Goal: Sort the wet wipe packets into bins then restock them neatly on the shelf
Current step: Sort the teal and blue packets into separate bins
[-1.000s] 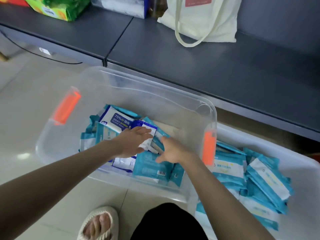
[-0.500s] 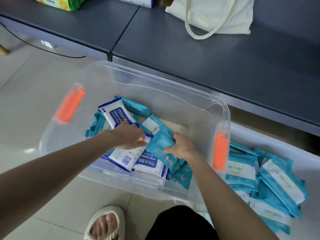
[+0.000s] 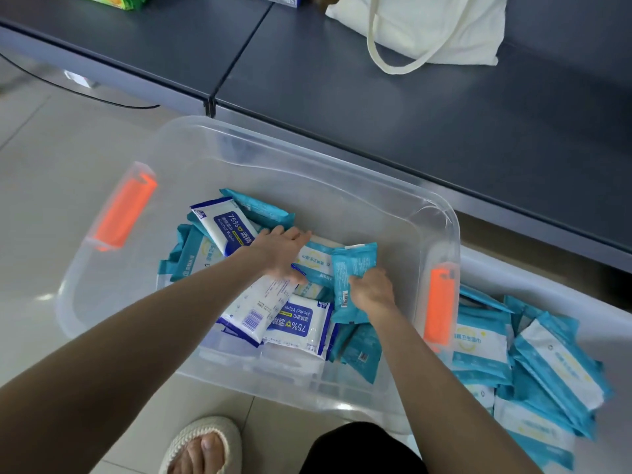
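Inside the clear bin (image 3: 307,148), toward its right-hand wall, the right hand (image 3: 371,290) grips a teal wipe packet (image 3: 354,271) by its lower part, fingers curled round it, so that the packet stands tilted above the heap with its printed back and barcode showing. Just beside it the left hand (image 3: 284,253) lies flat on the heap with straight, spread fingers, holding nothing, its palm over a white-and-blue alcohol wipe packet (image 3: 256,309) that slants toward the bin's near wall. A second alcohol packet (image 3: 299,328) lies label up against that one at the near wall, and a third (image 3: 224,225) rests at the far left of the heap. More teal packets (image 3: 260,208) are mixed in among them. Orange latches (image 3: 124,206) sit on the bin's left and right ends.

Touching the bin's right end stands a white bin (image 3: 547,285) holding only teal packets (image 3: 478,350), loosely piled. Both bins stand on the tiled floor (image 3: 51,172) along the front edge of a dark grey shelf (image 3: 410,114). A cream tote bag (image 3: 427,25) lies at the shelf's back. A foot in a pale sandal (image 3: 201,446) is planted by the clear bin's near wall.
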A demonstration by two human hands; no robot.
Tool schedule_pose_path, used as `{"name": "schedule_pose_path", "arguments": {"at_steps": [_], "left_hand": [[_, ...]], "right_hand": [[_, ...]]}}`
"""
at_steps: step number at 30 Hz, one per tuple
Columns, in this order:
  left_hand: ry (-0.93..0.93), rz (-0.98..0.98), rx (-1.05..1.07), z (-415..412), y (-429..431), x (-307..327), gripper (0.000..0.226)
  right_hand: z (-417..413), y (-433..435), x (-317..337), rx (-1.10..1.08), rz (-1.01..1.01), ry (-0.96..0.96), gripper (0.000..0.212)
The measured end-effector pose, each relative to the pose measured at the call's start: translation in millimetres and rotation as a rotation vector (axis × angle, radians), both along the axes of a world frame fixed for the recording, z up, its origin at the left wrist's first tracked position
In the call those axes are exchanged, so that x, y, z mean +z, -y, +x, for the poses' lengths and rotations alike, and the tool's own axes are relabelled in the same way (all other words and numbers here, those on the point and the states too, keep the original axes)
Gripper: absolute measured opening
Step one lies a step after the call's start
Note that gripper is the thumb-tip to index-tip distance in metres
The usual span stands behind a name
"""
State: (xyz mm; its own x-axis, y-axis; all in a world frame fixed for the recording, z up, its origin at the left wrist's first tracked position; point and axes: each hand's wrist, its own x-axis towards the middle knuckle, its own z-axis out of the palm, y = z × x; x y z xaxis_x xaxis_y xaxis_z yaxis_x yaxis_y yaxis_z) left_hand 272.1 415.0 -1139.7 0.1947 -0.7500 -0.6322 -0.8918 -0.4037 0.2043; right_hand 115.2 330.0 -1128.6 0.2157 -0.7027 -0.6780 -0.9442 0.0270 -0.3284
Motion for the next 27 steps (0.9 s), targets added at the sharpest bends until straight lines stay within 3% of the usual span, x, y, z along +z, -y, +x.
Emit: {"name": "schedule_pose_path", "arguments": {"at_steps": [6, 11, 20, 23, 27], "left_hand": [[0.051, -0.019, 0.020, -0.1, 1.0, -1.5, 0.076], [-0.154, 0.015, 0.247, -2.9, 0.0, 0.6, 0.062], [-0.257, 0.157, 0.437, -19.8, 8.6, 2.7, 0.046], [-0.290, 0.079, 0.518, -21.1, 3.7, 0.3, 0.043], [-0.535, -0.223, 0.771, -13.4, -3.9, 27.1, 0.040]], "right_hand": [[0.1, 3.2, -6.4, -0.094, 0.076, 0.069, 0.028], [0.7, 0.6, -4.2, -0.169, 0.139, 0.155, 0.043], [-2.7, -1.2, 11.1, -0.222, 0.188, 0.235, 0.030], [-2.2, -1.1, 16.1, -0.262, 0.151, 0.334, 0.027], [0.9, 0.5, 35.6, -0.295, 0.156, 0.557, 0.023]]}}
